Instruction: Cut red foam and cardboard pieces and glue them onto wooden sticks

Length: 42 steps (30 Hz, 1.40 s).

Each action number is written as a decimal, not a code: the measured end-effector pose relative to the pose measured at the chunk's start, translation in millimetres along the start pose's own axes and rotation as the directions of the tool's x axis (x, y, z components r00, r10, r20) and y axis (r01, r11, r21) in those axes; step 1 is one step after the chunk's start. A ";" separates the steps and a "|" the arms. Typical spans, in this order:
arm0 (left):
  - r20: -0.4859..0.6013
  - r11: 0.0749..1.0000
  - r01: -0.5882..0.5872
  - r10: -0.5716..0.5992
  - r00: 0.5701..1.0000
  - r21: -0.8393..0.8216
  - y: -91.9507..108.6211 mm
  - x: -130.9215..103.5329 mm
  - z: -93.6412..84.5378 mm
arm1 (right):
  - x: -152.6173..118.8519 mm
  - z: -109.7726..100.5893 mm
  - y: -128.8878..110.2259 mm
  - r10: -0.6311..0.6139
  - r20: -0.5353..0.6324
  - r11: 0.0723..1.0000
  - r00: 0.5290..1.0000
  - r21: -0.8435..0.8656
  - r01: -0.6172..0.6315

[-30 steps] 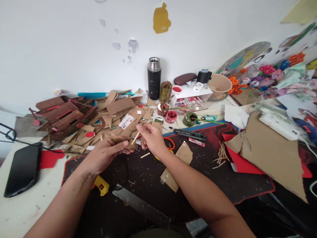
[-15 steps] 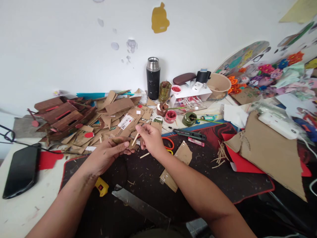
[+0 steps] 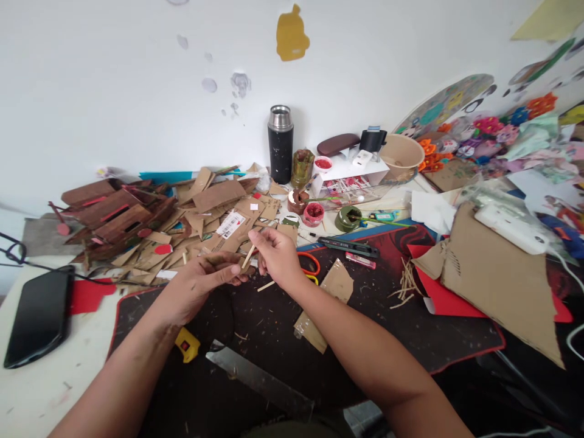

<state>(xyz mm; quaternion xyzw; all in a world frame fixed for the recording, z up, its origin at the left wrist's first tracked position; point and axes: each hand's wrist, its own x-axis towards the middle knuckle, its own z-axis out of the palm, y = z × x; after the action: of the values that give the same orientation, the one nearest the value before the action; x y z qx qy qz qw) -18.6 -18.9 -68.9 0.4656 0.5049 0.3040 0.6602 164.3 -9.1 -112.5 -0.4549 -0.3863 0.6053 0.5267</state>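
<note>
My left hand [image 3: 207,278] is closed around a small brown piece [image 3: 249,271], with the thumb on top; most of that piece is hidden by the fingers. My right hand [image 3: 277,257] pinches a thin pale wooden stick [image 3: 247,258], slanted so its lower end meets the brown piece. Below the right fingers, another pale stick [image 3: 266,286] lies on the dark mat [image 3: 269,328]. Red and yellow-handled scissors [image 3: 311,265] are partly covered by the right wrist.
Cardboard scraps [image 3: 201,234] and a brown cardboard ship model [image 3: 121,213] fill the left. Open paint pots [image 3: 313,213], a black bottle [image 3: 280,146] and a utility knife [image 3: 349,246] lie beyond my hands. Nearer are a clear ruler [image 3: 260,377] and a yellow cutter [image 3: 187,345].
My left thumb and fingers have shifted slightly on the brown piece. The stick stays in my right fingers at nearly the same slant. The view has turned a little to the right.
</note>
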 end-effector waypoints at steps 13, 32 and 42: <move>-0.037 0.980 -0.050 0.058 0.998 0.193 -0.4 -4.9 4.0 | -3.4 2.2 -3.5 0.006 0.001 1.000 1.000 -0.031 -0.006; -0.052 0.974 -0.054 0.067 0.996 0.218 4.0 -3.8 4.5 | -3.5 -1.0 -4.2 0.012 0.082 0.999 0.997 0.036 -0.015; -0.094 0.968 -0.104 0.129 0.987 0.229 4.3 -1.9 -2.1 | -0.2 -3.8 -3.0 0.000 0.019 0.997 1.000 0.078 -0.001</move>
<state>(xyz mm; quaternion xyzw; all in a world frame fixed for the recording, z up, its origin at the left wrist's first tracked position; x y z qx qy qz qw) -20.8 -18.3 -64.3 0.5488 0.5425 0.3082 0.5564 168.8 -9.0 -110.7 -0.4283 -0.3673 0.6244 0.5401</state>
